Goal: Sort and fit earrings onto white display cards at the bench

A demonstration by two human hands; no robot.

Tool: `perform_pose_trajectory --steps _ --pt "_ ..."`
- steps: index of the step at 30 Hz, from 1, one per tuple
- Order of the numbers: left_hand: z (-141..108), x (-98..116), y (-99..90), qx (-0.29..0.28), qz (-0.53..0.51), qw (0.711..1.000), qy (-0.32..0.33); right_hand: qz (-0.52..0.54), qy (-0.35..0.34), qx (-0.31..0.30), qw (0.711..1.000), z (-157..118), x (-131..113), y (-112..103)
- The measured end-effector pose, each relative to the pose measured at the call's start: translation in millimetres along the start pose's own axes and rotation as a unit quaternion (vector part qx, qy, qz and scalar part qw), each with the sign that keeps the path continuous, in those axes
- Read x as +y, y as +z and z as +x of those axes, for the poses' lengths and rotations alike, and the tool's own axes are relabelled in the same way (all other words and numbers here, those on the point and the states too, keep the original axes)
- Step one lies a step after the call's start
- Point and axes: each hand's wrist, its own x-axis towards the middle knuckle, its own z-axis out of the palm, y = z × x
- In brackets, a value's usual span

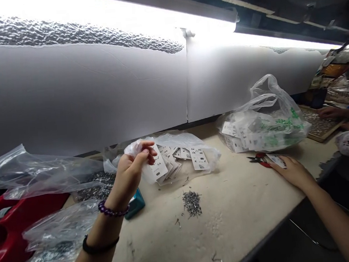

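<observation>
My left hand [134, 163] is closed on the gathered edge of a clear plastic bag [211, 156], lifting that edge off the table. Several white printed cards [199, 158] lie in and at the mouth of this bag. On the right, my right hand [292, 172] rests low at the table with a white printed card [276, 160] at its fingers; the grip is partly hidden. Touching or just beside that card are red-handled pliers [261, 160]. Between my hands lies a small heap of silvery metal pieces [192, 203], with a few loose ones around it.
Behind my right hand stands a clear carrier bag [272, 126] of cards. A red plastic bin [7, 243] and plastic bags [66, 226] of small parts crowd the left. A teal object [135, 205] sits behind my left wrist. Another person's hand [331, 112] is at a tray [317, 124].
</observation>
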Motion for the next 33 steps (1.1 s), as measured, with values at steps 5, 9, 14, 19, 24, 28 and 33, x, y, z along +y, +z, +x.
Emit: perform_pose_trajectory --steps 5,9,14,19,24,28,33 --pt "-0.7 3.0 -0.4 -0.002 -0.005 1.0 -0.005 -0.078 -0.011 0.022 0.997 -16.0 -23.5 -16.9" --pt "-1.8 2.9 1.0 -0.01 -0.011 1.0 -0.004 -0.059 -0.089 0.141 0.984 -59.4 -94.4 -59.1" --pt "-5.1 8.3 6.6 -0.027 -0.009 1.0 -0.011 0.152 -0.329 0.124 0.924 -69.0 -207.5 -46.6" --pt "-8.8 12.1 0.4 -0.105 0.068 0.992 -0.031 0.155 -0.43 -0.048 0.888 -25.2 -283.2 34.5" --pt "-6.8 6.9 -8.4 -0.101 0.112 0.988 -0.007 0.104 -0.475 -0.038 0.873 -26.2 -283.6 60.3" --pt "-5.5 3.3 -7.0 -0.096 0.109 0.989 -0.009 0.087 -0.462 -0.061 0.88 -32.5 -272.0 62.4" --pt "-7.1 4.0 -4.5 -0.103 0.095 0.99 0.004 0.034 -0.422 -0.076 0.903 -26.3 -282.5 67.8"
